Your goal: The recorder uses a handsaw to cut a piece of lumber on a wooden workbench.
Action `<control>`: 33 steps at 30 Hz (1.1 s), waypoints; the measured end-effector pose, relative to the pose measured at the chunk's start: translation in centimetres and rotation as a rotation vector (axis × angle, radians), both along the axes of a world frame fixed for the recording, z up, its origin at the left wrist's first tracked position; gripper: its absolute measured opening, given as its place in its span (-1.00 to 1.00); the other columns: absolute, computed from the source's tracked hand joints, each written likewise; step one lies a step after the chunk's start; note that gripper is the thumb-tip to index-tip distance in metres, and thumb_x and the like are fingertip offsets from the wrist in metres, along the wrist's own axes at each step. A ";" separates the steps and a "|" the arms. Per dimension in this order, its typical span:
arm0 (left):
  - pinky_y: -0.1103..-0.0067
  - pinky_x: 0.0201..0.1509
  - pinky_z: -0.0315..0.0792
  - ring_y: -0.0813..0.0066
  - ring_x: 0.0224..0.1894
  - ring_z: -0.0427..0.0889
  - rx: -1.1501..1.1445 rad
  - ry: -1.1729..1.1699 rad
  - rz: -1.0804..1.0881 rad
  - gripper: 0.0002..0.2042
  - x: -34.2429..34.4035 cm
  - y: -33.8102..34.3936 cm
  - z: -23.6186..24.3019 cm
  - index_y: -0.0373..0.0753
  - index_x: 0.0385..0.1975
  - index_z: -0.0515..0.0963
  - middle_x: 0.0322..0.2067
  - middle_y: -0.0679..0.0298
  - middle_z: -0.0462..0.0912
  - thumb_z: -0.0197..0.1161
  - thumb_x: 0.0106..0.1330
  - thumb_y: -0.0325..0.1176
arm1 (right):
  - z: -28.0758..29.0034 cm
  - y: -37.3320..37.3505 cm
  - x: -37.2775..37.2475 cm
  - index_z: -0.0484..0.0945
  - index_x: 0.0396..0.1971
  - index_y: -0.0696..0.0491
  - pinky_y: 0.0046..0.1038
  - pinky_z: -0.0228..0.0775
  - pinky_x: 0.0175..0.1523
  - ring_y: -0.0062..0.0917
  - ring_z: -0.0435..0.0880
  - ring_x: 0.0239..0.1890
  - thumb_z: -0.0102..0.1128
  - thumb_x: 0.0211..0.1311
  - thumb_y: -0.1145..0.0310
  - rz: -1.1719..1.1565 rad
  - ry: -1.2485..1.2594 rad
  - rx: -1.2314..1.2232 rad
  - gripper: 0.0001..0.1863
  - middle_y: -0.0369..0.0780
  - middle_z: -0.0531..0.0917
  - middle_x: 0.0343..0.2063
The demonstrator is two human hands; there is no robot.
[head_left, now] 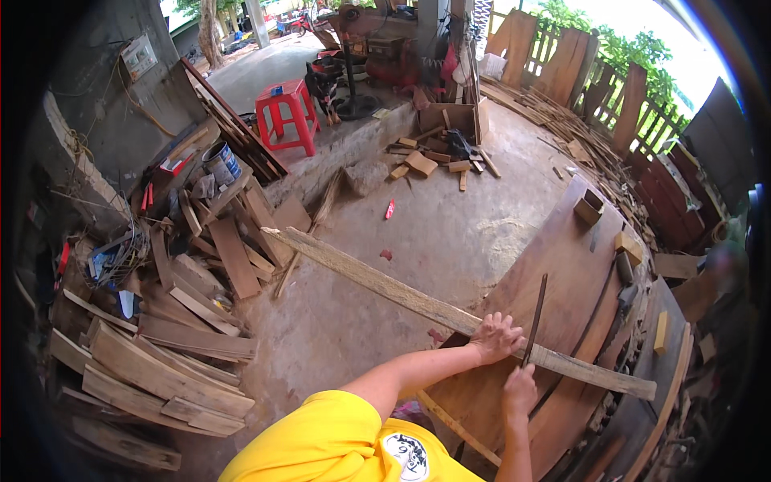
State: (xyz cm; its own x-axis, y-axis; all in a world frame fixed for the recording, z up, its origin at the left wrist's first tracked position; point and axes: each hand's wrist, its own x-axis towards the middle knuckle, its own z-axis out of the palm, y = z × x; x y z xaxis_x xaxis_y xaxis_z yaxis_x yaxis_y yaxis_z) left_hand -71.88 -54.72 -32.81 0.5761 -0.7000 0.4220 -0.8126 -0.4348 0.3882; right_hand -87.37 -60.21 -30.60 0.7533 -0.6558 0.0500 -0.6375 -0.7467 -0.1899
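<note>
A long, rough wooden plank (377,281) lies slantwise over the edge of a brown wooden workbench (554,249), its far left end sticking out above the floor. My left hand (496,338) presses on it with the fingers curled over its edge. Just right of that hand, a long thin dark blade (536,317), like a saw seen edge-on, stands across the plank. My right hand (520,390) is closed round the blade's near end, on the near side of the plank. Its handle is hidden in the fist.
On the bench are a small wooden box (589,206), a wood block (629,248) and a dark-headed hammer-like tool (624,269). Stacked boards (173,365) fill the left floor. Offcuts (434,158) lie by a carton ahead, near a red stool (287,116).
</note>
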 end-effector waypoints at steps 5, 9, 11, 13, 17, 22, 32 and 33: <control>0.32 -0.26 0.37 0.19 -0.31 0.51 -0.004 -0.031 0.040 -0.74 -0.4 0.3 -0.1 -0.07 -0.50 0.56 -0.44 0.15 0.54 0.13 0.25 -0.04 | -0.3 0.9 -2.0 0.28 -0.30 0.10 -0.02 0.47 -0.35 0.02 0.65 -0.44 -0.03 0.37 0.21 0.003 0.000 0.043 -0.75 0.06 0.62 -0.58; 0.32 -0.25 0.37 0.19 -0.30 0.51 0.051 0.006 0.027 -0.73 -1.1 0.3 0.1 -0.07 -0.50 0.56 -0.43 0.15 0.54 0.13 0.25 -0.03 | 0.4 4.1 -9.9 0.30 -0.33 0.10 0.00 0.43 -0.37 0.05 0.62 -0.46 -0.04 0.37 0.22 -0.030 0.076 0.123 -0.76 0.09 0.60 -0.59; 0.31 -0.26 0.37 0.17 -0.31 0.50 -0.015 -0.012 0.028 -0.74 -1.3 0.2 -0.4 -0.06 -0.53 0.54 -0.44 0.15 0.53 0.14 0.24 -0.05 | 2.3 4.3 -11.0 0.32 -0.32 0.11 0.01 0.41 -0.38 0.06 0.61 -0.46 -0.04 0.37 0.23 -0.004 0.006 0.174 -0.77 0.10 0.59 -0.59; 0.29 -0.27 0.37 0.16 -0.32 0.50 -0.060 -0.040 0.028 -0.75 -1.3 0.1 -0.8 -0.06 -0.55 0.52 -0.46 0.15 0.52 0.13 0.24 -0.06 | 4.1 4.3 -11.0 0.36 -0.26 0.12 0.04 0.35 -0.38 0.09 0.59 -0.45 -0.04 0.36 0.26 -0.011 -0.115 0.253 -0.79 0.11 0.58 -0.58; 0.22 -0.35 0.35 0.15 -0.39 0.49 -0.065 -0.140 0.015 -0.79 0.1 -0.2 -1.0 -0.07 -0.59 0.44 -0.48 0.16 0.49 0.14 0.19 -0.14 | 4.6 2.3 -9.0 0.42 -0.11 0.09 0.00 0.38 -0.39 0.06 0.61 -0.41 -0.05 0.37 0.23 -0.067 -0.243 0.251 -0.74 0.09 0.60 -0.52; 0.21 -0.22 0.41 0.10 -0.30 0.53 0.067 -0.079 0.016 -0.74 0.6 -0.1 -0.3 -0.10 -0.46 0.53 -0.40 0.13 0.54 0.07 0.31 -0.08 | 3.1 1.7 -7.1 0.34 -0.26 0.04 0.03 0.38 -0.42 0.07 0.60 -0.45 -0.06 0.39 0.15 -0.114 -0.205 0.265 -0.76 0.08 0.61 -0.56; 0.24 -0.22 0.41 0.11 -0.29 0.53 0.073 -0.071 0.002 -0.74 -0.8 -0.4 -0.4 -0.10 -0.44 0.54 -0.40 0.14 0.52 0.10 0.31 -0.06 | 0.2 2.6 -6.2 0.29 -0.33 0.07 0.01 0.44 -0.47 0.07 0.60 -0.53 -0.05 0.39 0.21 -0.044 -0.264 0.206 -0.77 0.07 0.57 -0.63; 0.24 -0.22 0.41 0.11 -0.29 0.53 0.074 -0.066 -0.002 -0.74 -0.8 -0.4 -0.4 -0.10 -0.44 0.54 -0.40 0.14 0.52 0.10 0.31 -0.06 | 0.0 2.6 -6.0 0.29 -0.33 0.07 0.01 0.44 -0.47 0.07 0.60 -0.53 -0.05 0.39 0.21 -0.048 -0.259 0.206 -0.77 0.07 0.57 -0.63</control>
